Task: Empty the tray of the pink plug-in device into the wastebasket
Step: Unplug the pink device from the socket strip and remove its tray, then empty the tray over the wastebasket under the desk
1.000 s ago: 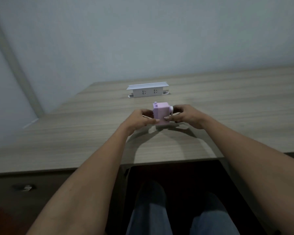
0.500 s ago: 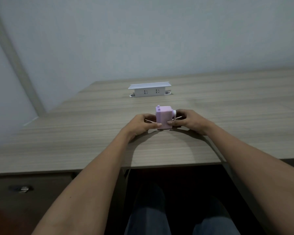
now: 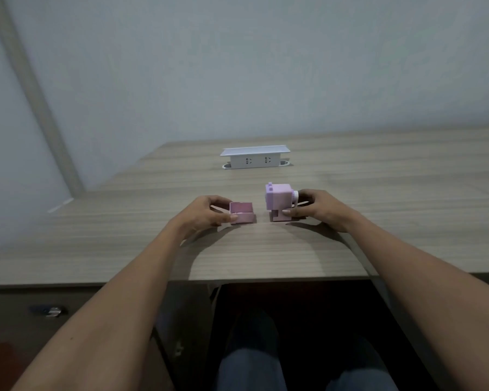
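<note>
The little pink tray (image 3: 241, 212) is held in the left hand (image 3: 206, 213), with the fingers curled around its left end. It is out of the pink device (image 3: 278, 203) and sits just to the left of it, low over the surface (image 3: 266, 249); whether it touches the wood cannot be told. Its open top is turned up, and what lies inside cannot be seen.

The pink device is held by the right hand (image 3: 314, 208), pinched at its right side beside the small white knob (image 3: 295, 196). It stands upright on the surface, in front of the white socket box (image 3: 254, 158), which is set well behind it.

No wastebasket can be seen from here, so it must be looked for first.

The step in hand seems to be the carrying of the tray to the wastebasket. The tray should be kept flat, open side up, so nothing is spilled on the way. It should be held firmly at its sides but not squeezed hard, since it looks thin and light. The device can be let go and left standing, away from the surface's near edge. The tray should only be tipped once it is right above the basket.
</note>
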Action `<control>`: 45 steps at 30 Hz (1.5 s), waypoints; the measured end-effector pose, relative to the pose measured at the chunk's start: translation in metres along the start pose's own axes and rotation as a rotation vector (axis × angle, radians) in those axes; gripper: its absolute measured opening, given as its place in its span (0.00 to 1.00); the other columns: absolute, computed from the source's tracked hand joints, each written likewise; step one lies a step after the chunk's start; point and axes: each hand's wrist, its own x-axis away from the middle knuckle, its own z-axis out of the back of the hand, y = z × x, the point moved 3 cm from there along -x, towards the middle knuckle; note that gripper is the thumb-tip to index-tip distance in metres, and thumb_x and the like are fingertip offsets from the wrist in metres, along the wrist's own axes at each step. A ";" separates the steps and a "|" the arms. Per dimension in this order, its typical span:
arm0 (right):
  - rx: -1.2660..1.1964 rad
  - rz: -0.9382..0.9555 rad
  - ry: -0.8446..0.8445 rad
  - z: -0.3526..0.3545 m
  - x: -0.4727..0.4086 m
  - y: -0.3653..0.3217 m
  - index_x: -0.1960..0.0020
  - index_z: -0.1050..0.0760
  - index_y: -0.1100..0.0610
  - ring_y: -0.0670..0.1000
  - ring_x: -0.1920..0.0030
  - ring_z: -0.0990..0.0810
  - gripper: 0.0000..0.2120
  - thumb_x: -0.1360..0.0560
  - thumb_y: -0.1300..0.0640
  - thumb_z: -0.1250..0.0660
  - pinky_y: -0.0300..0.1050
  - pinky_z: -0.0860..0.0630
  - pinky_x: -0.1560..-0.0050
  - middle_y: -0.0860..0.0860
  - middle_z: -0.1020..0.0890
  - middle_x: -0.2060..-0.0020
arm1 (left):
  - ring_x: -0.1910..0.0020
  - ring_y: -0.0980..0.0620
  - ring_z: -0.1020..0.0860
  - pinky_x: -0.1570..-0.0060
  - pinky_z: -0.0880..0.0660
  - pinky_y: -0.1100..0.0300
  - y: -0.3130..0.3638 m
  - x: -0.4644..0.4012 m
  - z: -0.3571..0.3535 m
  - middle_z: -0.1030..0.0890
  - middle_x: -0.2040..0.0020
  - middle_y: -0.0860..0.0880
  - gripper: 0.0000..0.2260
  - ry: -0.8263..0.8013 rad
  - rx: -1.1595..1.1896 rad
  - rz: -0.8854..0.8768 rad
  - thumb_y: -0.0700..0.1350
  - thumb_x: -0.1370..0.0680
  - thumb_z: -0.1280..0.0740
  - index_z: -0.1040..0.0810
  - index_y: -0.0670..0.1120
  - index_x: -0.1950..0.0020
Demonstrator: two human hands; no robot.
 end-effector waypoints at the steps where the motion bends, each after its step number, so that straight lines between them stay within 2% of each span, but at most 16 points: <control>1: 0.004 0.002 0.001 0.000 0.001 -0.002 0.36 0.20 0.62 0.56 0.44 0.14 0.24 0.30 0.63 0.20 0.45 0.17 0.44 0.60 0.14 0.44 | 0.55 0.52 0.18 0.57 0.21 0.61 0.000 0.003 0.005 0.17 0.43 0.50 0.21 0.012 0.000 -0.009 0.40 0.27 0.22 0.20 0.43 0.35; 3: 0.005 0.016 0.014 0.001 0.002 -0.009 0.33 0.22 0.60 0.55 0.43 0.14 0.28 0.31 0.61 0.19 0.44 0.18 0.46 0.59 0.15 0.41 | 0.55 0.53 0.18 0.55 0.21 0.61 0.004 0.009 0.013 0.17 0.42 0.51 0.22 0.038 -0.001 -0.036 0.39 0.27 0.21 0.21 0.44 0.35; 7: 0.059 0.071 0.068 0.006 0.002 -0.035 0.26 0.27 0.60 0.52 0.36 0.19 0.37 0.32 0.56 0.18 0.44 0.24 0.39 0.51 0.20 0.35 | 0.53 0.51 0.18 0.52 0.23 0.57 0.021 0.013 0.023 0.17 0.41 0.50 0.23 0.083 0.018 -0.103 0.39 0.28 0.21 0.20 0.43 0.35; 14: 0.079 0.148 0.112 0.023 0.014 -0.080 0.30 0.22 0.57 0.49 0.35 0.20 0.34 0.33 0.53 0.17 0.45 0.24 0.36 0.49 0.17 0.37 | 0.56 0.52 0.18 0.54 0.24 0.57 0.074 0.008 0.015 0.16 0.44 0.52 0.22 0.103 0.055 -0.236 0.40 0.30 0.19 0.19 0.45 0.37; 19: 0.024 0.155 0.104 0.039 0.027 -0.094 0.30 0.22 0.61 0.47 0.39 0.16 0.31 0.32 0.59 0.19 0.46 0.24 0.32 0.51 0.14 0.41 | 0.54 0.53 0.18 0.54 0.23 0.58 0.113 -0.005 -0.015 0.16 0.41 0.50 0.24 0.038 0.048 -0.300 0.41 0.30 0.19 0.19 0.43 0.35; 22: 0.028 0.153 0.104 0.054 0.038 -0.094 0.31 0.22 0.61 0.49 0.39 0.16 0.32 0.32 0.58 0.18 0.47 0.23 0.33 0.52 0.14 0.41 | 0.51 0.52 0.18 0.50 0.22 0.57 0.135 -0.014 -0.043 0.16 0.40 0.49 0.25 -0.033 0.043 -0.325 0.41 0.29 0.20 0.19 0.44 0.34; 26: 0.034 0.160 0.173 0.085 0.064 -0.094 0.35 0.18 0.59 0.47 0.39 0.15 0.24 0.30 0.60 0.20 0.40 0.23 0.37 0.51 0.12 0.43 | 0.48 0.51 0.17 0.49 0.21 0.57 0.163 -0.029 -0.088 0.15 0.42 0.53 0.24 -0.123 0.045 -0.368 0.43 0.29 0.20 0.19 0.46 0.34; 30: 0.056 0.129 0.257 0.130 0.099 -0.086 0.35 0.17 0.59 0.48 0.39 0.16 0.24 0.30 0.60 0.20 0.42 0.24 0.35 0.51 0.12 0.42 | 0.49 0.51 0.16 0.52 0.22 0.58 0.184 -0.044 -0.139 0.15 0.40 0.50 0.23 -0.204 0.096 -0.412 0.43 0.29 0.20 0.18 0.45 0.35; 34: 0.039 0.085 0.376 0.176 0.142 -0.074 0.35 0.18 0.60 0.49 0.38 0.16 0.25 0.31 0.61 0.19 0.48 0.25 0.30 0.52 0.12 0.42 | 0.47 0.51 0.16 0.55 0.24 0.59 0.207 -0.052 -0.197 0.15 0.39 0.51 0.22 -0.301 0.123 -0.450 0.45 0.29 0.20 0.17 0.46 0.35; 39: 0.008 0.050 0.509 0.218 0.211 -0.062 0.38 0.17 0.57 0.51 0.37 0.16 0.27 0.36 0.55 0.18 0.50 0.27 0.29 0.53 0.12 0.43 | 0.46 0.53 0.17 0.53 0.25 0.58 0.234 -0.042 -0.277 0.15 0.39 0.52 0.24 -0.433 0.174 -0.485 0.46 0.28 0.21 0.19 0.46 0.33; 43: 0.002 -0.025 0.595 0.248 0.276 -0.044 0.40 0.17 0.54 0.50 0.38 0.16 0.26 0.37 0.55 0.17 0.49 0.26 0.30 0.52 0.12 0.42 | 0.50 0.54 0.17 0.50 0.23 0.59 0.248 -0.019 -0.343 0.15 0.40 0.52 0.23 -0.529 0.206 -0.506 0.45 0.27 0.21 0.20 0.45 0.32; 45: 0.006 -0.063 0.635 0.259 0.306 -0.033 0.41 0.17 0.51 0.49 0.38 0.16 0.25 0.38 0.55 0.17 0.47 0.25 0.31 0.50 0.12 0.42 | 0.48 0.53 0.16 0.48 0.22 0.59 0.248 -0.009 -0.373 0.15 0.40 0.49 0.24 -0.563 0.223 -0.505 0.45 0.27 0.21 0.20 0.44 0.32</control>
